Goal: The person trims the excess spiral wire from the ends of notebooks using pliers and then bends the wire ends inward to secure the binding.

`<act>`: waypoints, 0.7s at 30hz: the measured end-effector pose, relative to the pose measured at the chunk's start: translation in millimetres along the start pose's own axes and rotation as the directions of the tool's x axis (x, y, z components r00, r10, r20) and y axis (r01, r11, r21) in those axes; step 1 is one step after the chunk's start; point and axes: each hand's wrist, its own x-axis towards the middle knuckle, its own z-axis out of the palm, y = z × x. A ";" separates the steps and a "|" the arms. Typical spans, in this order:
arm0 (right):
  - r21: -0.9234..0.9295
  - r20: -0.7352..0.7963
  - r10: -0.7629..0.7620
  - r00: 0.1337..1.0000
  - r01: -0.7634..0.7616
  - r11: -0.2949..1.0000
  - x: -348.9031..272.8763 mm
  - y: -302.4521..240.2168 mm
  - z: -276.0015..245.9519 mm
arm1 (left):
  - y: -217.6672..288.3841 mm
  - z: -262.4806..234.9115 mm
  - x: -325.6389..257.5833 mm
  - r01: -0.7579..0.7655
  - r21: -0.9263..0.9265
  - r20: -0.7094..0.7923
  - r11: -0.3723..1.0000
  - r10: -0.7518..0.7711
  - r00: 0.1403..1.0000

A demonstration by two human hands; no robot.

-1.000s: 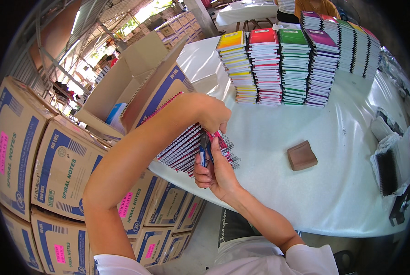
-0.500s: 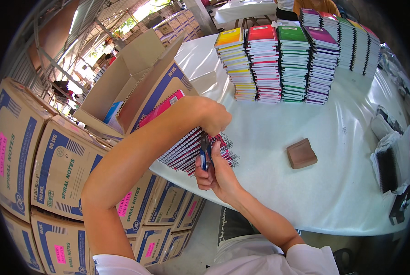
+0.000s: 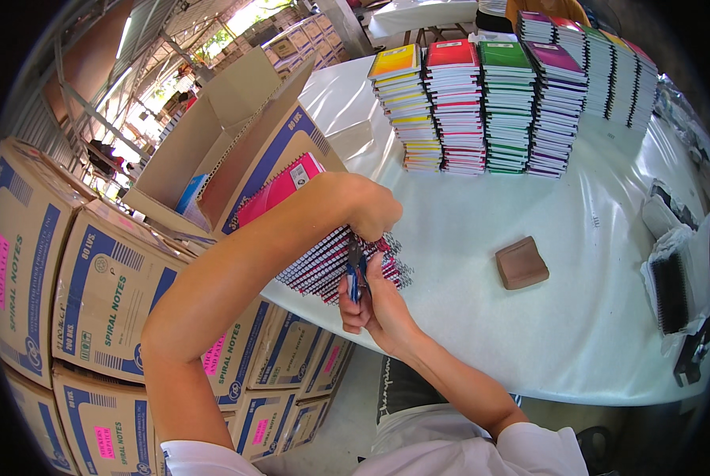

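Raised since the earlier frame: a pink notebook (image 3: 274, 195), whose cover now shows well above the left forearm, where a second ago little more than its edge was visible. Both hands hold nearly the same position.

Left hand (image 3: 371, 208) is bent over the near corner of the notebooks, fingers curled downward; what they pinch is hidden and cannot be told. Right hand (image 3: 383, 311) has its fingers wrapped around blue-handled pliers (image 3: 353, 255), head pointing up toward the left hand. Judged from posture, the left steadies the work while the right brings the tool to it. Below lies a pile of spiral spines (image 3: 311, 266) at the tabletop (image 3: 482, 341) edge, seemingly laid there for easy reach.

Containers: an upright carton (image 3: 287, 147), flaps raised, contains a blue-covered item (image 3: 190, 197) (the remainder of its contents is out of sight). Taped cartons (image 3: 121, 305) stand stacked at the left, contents not visible. At the right, a clear plastic bag (image 3: 663, 247) holds black coils (image 3: 672, 300), apparently binding spirals.
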 end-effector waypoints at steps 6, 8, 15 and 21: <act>-0.307 -0.319 -0.142 0.937 0.039 0.951 -5.5 5.0 27.8 | -5.0 3.0 4.4 -0.026 0.005 -0.016 1.000 0.026 1.000; -0.310 -0.298 -0.141 0.944 0.044 0.950 -5.4 5.3 25.1 | -5.7 3.9 5.0 -0.022 0.001 -0.031 1.000 0.022 0.999; -0.328 -0.312 -0.153 0.938 0.045 0.944 -7.3 5.8 27.0 | -6.3 7.2 5.0 -0.046 -0.037 -0.076 0.998 0.043 0.996; -0.331 -0.318 -0.160 0.934 0.049 0.942 -5.6 0.9 28.9 | -3.3 1.1 4.4 0.000 -0.007 0.020 1.000 0.000 1.000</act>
